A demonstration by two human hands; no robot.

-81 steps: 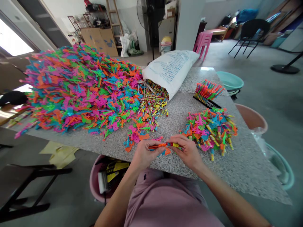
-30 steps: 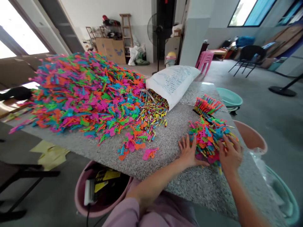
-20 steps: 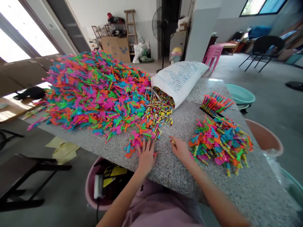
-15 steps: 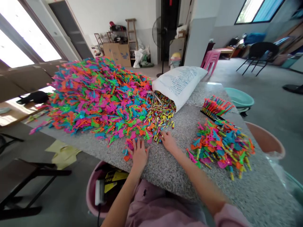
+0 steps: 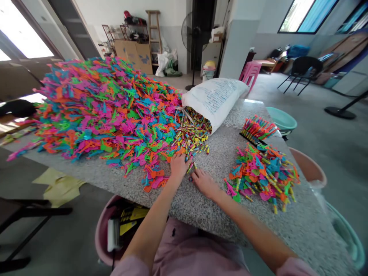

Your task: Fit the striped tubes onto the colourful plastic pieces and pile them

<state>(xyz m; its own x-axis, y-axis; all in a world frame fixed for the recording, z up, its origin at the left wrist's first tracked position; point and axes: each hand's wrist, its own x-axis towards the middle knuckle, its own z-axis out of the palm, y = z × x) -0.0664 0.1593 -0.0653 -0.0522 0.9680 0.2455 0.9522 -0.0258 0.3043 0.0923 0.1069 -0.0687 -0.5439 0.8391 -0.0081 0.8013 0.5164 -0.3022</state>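
Observation:
My left hand (image 5: 178,165) is at the near edge of a spill of small striped paper-wrapped tubes (image 5: 195,138), fingers bent together over the nearest ones. What lies under its fingertips is hidden. Just right of it, my right hand (image 5: 204,184) rests low on the stone table with curled fingers; a few loose tubes (image 5: 192,167) lie between the hands. Whatever its fingertips hold is too small to tell. Left of my left hand is a little cluster of bright flat plastic pieces (image 5: 155,177). The tubes come from the mouth of a white woven sack (image 5: 215,100).
A big heap of coloured plastic pieces (image 5: 109,111) covers the table's left side. To the right lie a mixed pile of plastic pieces on tubes (image 5: 264,172) and a black rack of tubes (image 5: 255,130). A pink tub (image 5: 100,237) stands below the near edge.
My left hand has left the small plastic cluster and moved right and forward to the tubes. My right hand has drawn back slightly from the tube pile. The view has shifted right.

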